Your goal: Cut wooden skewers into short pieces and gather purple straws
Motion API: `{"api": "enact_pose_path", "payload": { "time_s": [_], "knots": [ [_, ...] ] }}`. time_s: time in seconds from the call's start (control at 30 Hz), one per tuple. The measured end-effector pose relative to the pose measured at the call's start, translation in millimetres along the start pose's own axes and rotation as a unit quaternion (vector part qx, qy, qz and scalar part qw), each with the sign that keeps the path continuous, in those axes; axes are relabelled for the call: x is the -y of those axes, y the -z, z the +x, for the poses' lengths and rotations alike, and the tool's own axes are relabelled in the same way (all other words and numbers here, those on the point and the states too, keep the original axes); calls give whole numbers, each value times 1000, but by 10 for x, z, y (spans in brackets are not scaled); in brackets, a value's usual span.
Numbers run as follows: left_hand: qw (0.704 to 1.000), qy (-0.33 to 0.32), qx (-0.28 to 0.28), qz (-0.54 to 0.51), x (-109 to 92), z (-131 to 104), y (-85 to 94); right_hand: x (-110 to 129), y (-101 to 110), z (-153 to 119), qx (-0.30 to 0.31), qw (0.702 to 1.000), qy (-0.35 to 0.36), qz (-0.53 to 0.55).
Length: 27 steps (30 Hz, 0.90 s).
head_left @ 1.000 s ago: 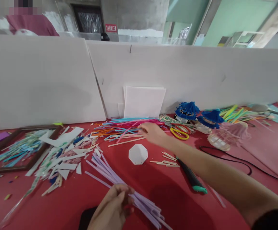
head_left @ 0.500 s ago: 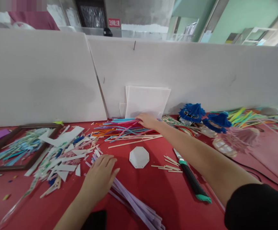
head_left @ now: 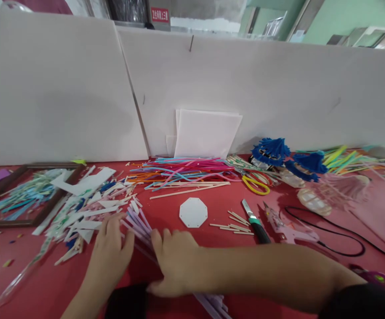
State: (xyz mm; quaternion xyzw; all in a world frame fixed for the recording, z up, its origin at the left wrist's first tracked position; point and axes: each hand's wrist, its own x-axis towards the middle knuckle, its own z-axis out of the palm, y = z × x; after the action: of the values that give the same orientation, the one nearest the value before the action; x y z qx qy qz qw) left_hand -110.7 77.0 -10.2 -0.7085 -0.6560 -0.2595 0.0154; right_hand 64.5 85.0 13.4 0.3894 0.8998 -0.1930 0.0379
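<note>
A bundle of thin light-purple strips (head_left: pixel 139 223) lies slantwise on the red table, running down toward the front. My right hand (head_left: pixel 175 261) reaches across the bundle from the right and covers its middle, thumb and fingers apart. Close by on the left is my left hand (head_left: pixel 110 246), palm down beside the bundle's upper end, its thumb held away from the fingers. Beyond them sits a white octagonal plate (head_left: pixel 193 212) with small holes near its corners. Short wooden sticks (head_left: pixel 235 227) and a utility knife (head_left: pixel 256 223) lie to its right.
Colourful pipe cleaners (head_left: pixel 192 170) lie before a white board wall (head_left: pixel 245 79). Yellow-handled scissors (head_left: pixel 256 185), a pink glue gun (head_left: pixel 287 228) with black cord and blue-roofed models (head_left: pixel 272 151) are at right. Scraps (head_left: pixel 92 212) and a brown frame (head_left: pixel 29 222) are at left.
My right hand has left the pipe cleaners at the back and come down onto the purple strips. My left hand has shifted left and slightly down. The view has tilted lower.
</note>
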Motion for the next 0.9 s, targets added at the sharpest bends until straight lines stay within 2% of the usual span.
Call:
{"api": "enact_pose_path", "payload": {
  "time_s": [0.07, 0.17, 0.27, 0.37, 0.43, 0.57, 0.63, 0.7, 0.77, 0.83, 0.9],
  "knots": [
    [1000, 1, 11, -12, 56, 55, 14, 133, -167, -77, 12, 1000, -2, -14],
    [998, -43, 53, -2, 122, 126, 25, 147, -290, -126, -17, 998, -17, -50],
    [983, -122, 130, -44, 183, 186, 23, 75, -307, -181, -39, 997, 4, -59],
    [965, -132, 196, -112, 243, 234, 13, -23, -271, -291, -26, 999, 7, -23],
    [965, -103, 176, -162, 274, 262, -4, -104, -245, -381, -28, 999, -5, 38],
    [967, 25, 9, -252, 302, 306, -70, -274, -216, -529, -100, 971, -38, 214],
    [963, 60, -8, -262, 289, 310, -106, -328, -209, -573, -135, 936, -54, 321],
    [964, 51, 32, -259, 254, 297, -135, -353, -205, -597, -134, 873, -65, 464],
    [971, -13, 106, -214, 205, 270, -157, -362, -205, -607, -109, 783, -68, 609],
    [976, -88, 163, -117, 163, 240, -173, -375, -215, -611, -89, 683, -55, 723],
    [979, -126, 159, -8, 142, 221, -177, -403, -235, -618, -80, 598, -26, 797]
  ]
}}
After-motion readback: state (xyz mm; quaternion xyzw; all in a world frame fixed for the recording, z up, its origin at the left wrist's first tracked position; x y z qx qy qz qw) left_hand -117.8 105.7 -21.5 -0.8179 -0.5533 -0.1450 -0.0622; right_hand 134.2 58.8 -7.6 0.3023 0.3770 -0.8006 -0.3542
